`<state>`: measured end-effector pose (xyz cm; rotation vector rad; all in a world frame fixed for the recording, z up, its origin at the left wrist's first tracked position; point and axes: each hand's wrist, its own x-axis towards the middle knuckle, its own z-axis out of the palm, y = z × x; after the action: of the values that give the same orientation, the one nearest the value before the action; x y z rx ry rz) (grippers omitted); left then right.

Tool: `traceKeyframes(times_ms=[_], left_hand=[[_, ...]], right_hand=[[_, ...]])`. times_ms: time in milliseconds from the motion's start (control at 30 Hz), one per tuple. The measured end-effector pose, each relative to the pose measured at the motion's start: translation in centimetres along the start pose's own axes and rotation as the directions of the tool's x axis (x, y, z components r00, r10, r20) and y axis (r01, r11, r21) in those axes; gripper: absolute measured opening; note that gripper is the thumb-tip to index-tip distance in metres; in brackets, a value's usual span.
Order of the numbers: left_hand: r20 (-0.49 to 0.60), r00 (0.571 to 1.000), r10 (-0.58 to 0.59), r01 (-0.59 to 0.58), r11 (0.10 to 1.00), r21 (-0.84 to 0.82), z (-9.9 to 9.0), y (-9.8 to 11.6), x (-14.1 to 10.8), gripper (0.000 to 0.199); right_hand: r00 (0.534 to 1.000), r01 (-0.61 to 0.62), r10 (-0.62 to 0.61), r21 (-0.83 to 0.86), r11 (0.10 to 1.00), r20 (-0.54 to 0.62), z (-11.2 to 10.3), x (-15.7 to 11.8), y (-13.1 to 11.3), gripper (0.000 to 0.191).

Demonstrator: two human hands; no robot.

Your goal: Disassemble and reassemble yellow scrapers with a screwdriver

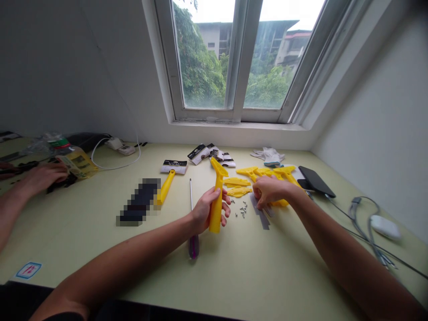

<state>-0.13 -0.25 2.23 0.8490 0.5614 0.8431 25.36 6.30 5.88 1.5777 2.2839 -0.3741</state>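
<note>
My left hand (207,209) is wrapped round the grip of a yellow scraper handle (217,200), which stands upright with its wide head at the top. Beyond the fingers lie flat yellow cover plates (238,191) and several small screws (244,209). My right hand (269,191) reaches down onto thin grey metal blades (261,218), its fingers bent together; whether they pinch a blade is hidden. More yellow scraper handles (287,174) lie just behind and beside it. Under my left forearm is a screwdriver (193,247) with a clear purple handle.
A packaged yellow scraper (166,187) lies left, beside a pixelated dark object (138,203). Card labels (199,154) and white gloves (268,156) lie near the window. Right are a phone (317,181), cables (363,223) and a white case (385,227). Another person's hand (50,176) is by a bottle (75,160).
</note>
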Motion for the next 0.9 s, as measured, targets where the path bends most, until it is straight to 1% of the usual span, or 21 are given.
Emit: traceKeyframes(times_ms=[100, 300, 533, 733, 800, 900], left_hand=[[-0.002, 1.0, -0.004, 0.004, 1.0, 0.0, 0.07, 0.05, -0.02, 0.021], [-0.004, 1.0, -0.005, 0.005, 1.0, -0.005, 0.09, 0.06, -0.04, 0.022], [-0.008, 1.0, -0.009, 0.009, 1.0, -0.015, 0.22, 0.12, -0.16, 0.021], [-0.008, 1.0, -0.011, 0.011, 1.0, -0.024, 0.11, 0.06, -0.11, 0.023], [-0.007, 1.0, -0.011, 0.01, 1.0, -0.024, 0.07, 0.03, -0.1, 0.023], [-0.008, 1.0, -0.011, 0.011, 1.0, -0.021, 0.1, 0.04, -0.12, 0.023]], right_hand=[[1.0, 0.001, -0.001, 0.0, 1.0, -0.003, 0.0, -0.09, -0.01, 0.04], [1.0, -0.011, 0.011, -0.019, 1.0, -0.012, 0.13, -0.35, -0.5, 0.057], [1.0, -0.001, 0.001, -0.023, 1.0, -0.002, 0.08, -0.18, -0.51, 0.052], [1.0, 0.013, -0.013, -0.01, 1.0, 0.007, -0.18, -0.3, -0.24, 0.044], [1.0, 0.005, -0.005, -0.006, 1.0, 0.008, -0.23, -0.48, -0.23, 0.047], [1.0, -0.008, 0.008, -0.009, 1.0, 0.005, -0.26, -0.76, -0.48, 0.057]])
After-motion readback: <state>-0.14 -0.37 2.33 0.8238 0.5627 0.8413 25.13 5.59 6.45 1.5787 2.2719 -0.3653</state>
